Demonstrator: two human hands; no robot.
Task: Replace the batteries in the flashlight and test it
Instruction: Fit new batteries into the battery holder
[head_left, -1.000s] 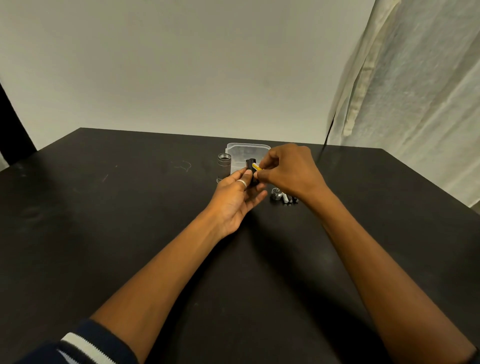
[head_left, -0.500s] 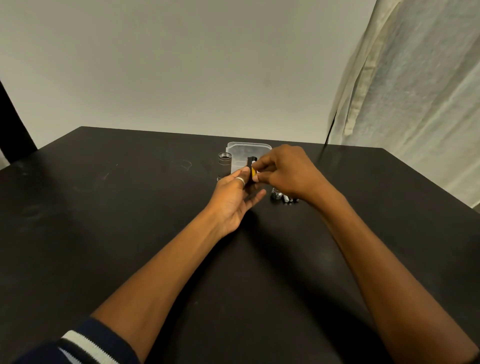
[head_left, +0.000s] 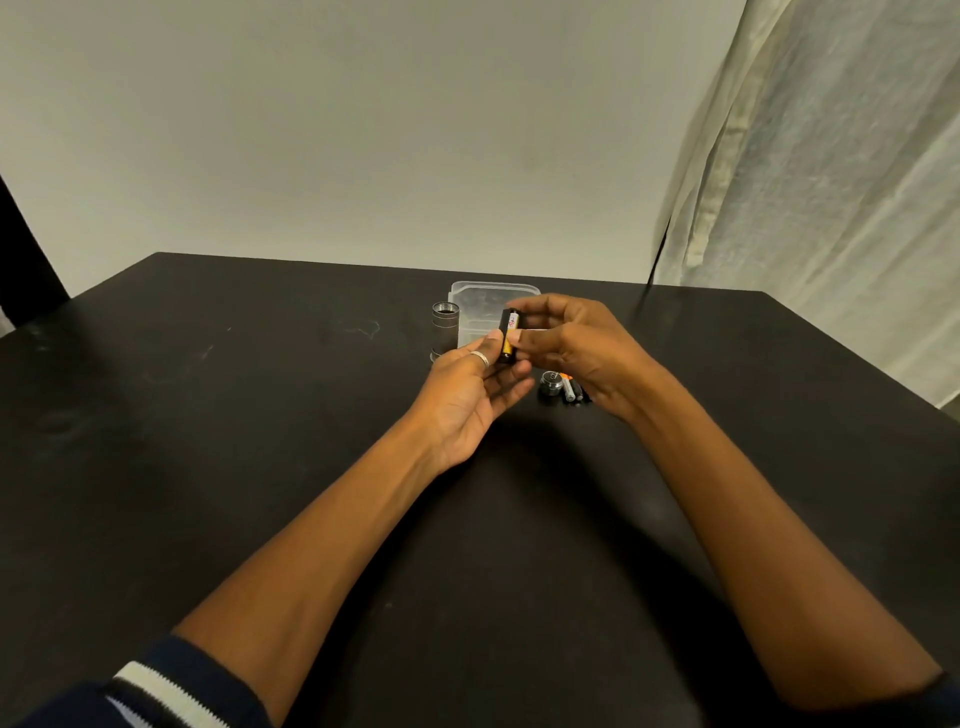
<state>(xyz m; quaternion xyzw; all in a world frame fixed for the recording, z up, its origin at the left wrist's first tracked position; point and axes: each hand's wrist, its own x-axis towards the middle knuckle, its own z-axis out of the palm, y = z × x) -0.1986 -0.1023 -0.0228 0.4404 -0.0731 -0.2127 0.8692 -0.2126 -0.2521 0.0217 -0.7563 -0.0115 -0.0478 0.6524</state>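
**Battery going into the holder**

I see the black table (head_left: 260, 415), the clear box (head_left: 493, 296), the flashlight body (head_left: 445, 325) upright. My left hand (head_left: 467, 400) cradles the battery holder (head_left: 505, 338); my right hand (head_left: 576, 348) pinches a yellow battery (head_left: 510, 340) against it. Tail cap (head_left: 550, 385) and loose batteries (head_left: 571, 389) lie beside.

On table (head_left: 208, 467): tube (head_left: 445, 328) upright left of box (head_left: 493, 299); cap (head_left: 550, 383) and batteries (head_left: 571, 389) right, nearer; holder (head_left: 509, 335) between hands, above

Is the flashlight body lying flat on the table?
No, the flashlight body stands upright on the table, open threaded end up, beside the clear plastic box.
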